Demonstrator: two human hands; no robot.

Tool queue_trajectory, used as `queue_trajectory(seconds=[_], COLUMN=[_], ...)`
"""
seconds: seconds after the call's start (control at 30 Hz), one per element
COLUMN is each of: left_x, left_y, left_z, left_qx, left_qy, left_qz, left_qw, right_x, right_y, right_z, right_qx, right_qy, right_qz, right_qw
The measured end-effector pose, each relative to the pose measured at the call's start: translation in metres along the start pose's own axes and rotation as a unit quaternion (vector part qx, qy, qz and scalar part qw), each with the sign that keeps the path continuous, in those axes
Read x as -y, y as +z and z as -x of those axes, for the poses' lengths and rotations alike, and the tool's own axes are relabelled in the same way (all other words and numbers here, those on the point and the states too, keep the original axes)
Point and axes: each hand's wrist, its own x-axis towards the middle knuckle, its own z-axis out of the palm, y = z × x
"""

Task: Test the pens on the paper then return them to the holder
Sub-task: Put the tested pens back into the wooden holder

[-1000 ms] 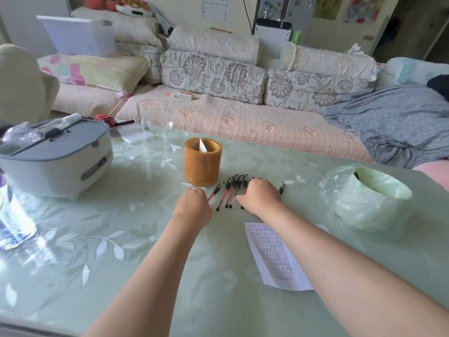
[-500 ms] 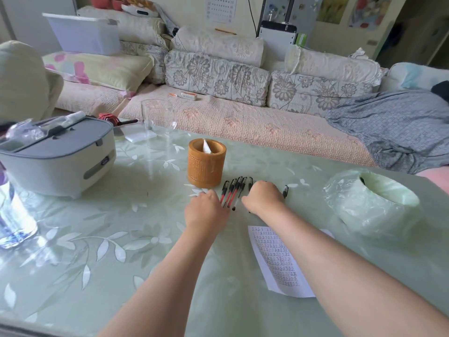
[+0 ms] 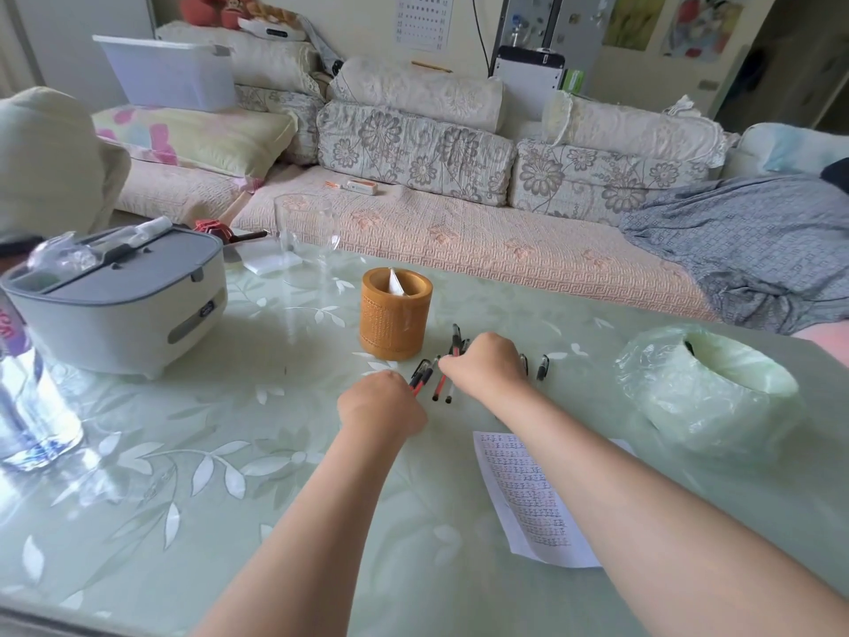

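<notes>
Standing just above the middle of the frame, your brown woven holder [image 3: 396, 320] is upright on the glass table [image 3: 183, 475] with only a white folded scrap showing inside; none of the pens sit in it. At the right edge, a green bin [image 3: 710, 388] lined with a thin plastic bag shows nothing inside that you can make out. At the left, a grey-lidded box [image 3: 119, 305] is closed, with a clear wrapped item lying on its lid. An empty clear glass [image 3: 307, 232] stands behind the holder.

Compared with half a second ago, your left hand [image 3: 383, 404] has curled around two of the red pens [image 3: 420, 377], which now poke out from under its knuckles, and your right hand [image 3: 487, 365] has gathered several of the others, lifting them off their neat row so one tip now points up toward the holder.

Your right-hand fingers are curled under and hidden, so you cannot tell exactly how they pinch; pens stick out on both sides of that hand. One black-capped pen [image 3: 543, 367] lies loose on the table just right of it. The printed paper [image 3: 533, 496] lies flat below your right forearm, well apart from both hands' fingers.
</notes>
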Motion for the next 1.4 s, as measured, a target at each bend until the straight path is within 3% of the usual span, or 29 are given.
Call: queue_trajectory(seconds=[0.17,0.43,0.83,1.0,1.1,1.2,1.27,1.4], left_x=[0.006,0.003,0.012,0.017,0.019,0.02,0.023,0.025], left_y=[-0.004,0.005,0.003,-0.002,-0.008,-0.015,-0.019,-0.016], left_z=[0.004,-0.002,0.004,0.005,0.005,0.019,0.024,0.024], left_qx=[0.002,-0.063,0.005,0.002,0.027,0.032,0.022,0.042], left_qy=[-0.002,0.028,0.042,0.023,0.049,0.04,0.049,0.071], left_qz=[-0.02,0.002,-0.03,0.089,0.276,0.515,0.573,0.62], left_qw=[1.0,0.998,0.999,0.996,0.96,0.856,0.818,0.78], right_x=[0.006,0.018,-0.004,-0.019,-0.022,-0.017,-0.014,-0.008], right_y=[0.019,0.023,0.01,0.015,0.02,0.02,0.019,0.018], right_z=[0.002,-0.001,0.026,0.046,0.056,0.063,0.066,0.074], right_qx=[0.03,0.061,0.138,0.126,0.118,0.125,0.126,0.125], right_qy=[-0.02,-0.012,-0.006,-0.047,-0.09,-0.104,-0.113,-0.16], right_qz=[0.055,0.147,0.069,-0.01,-0.086,-0.121,-0.142,-0.135], right_qw=[0.998,0.987,0.988,0.991,0.985,0.979,0.975,0.97])
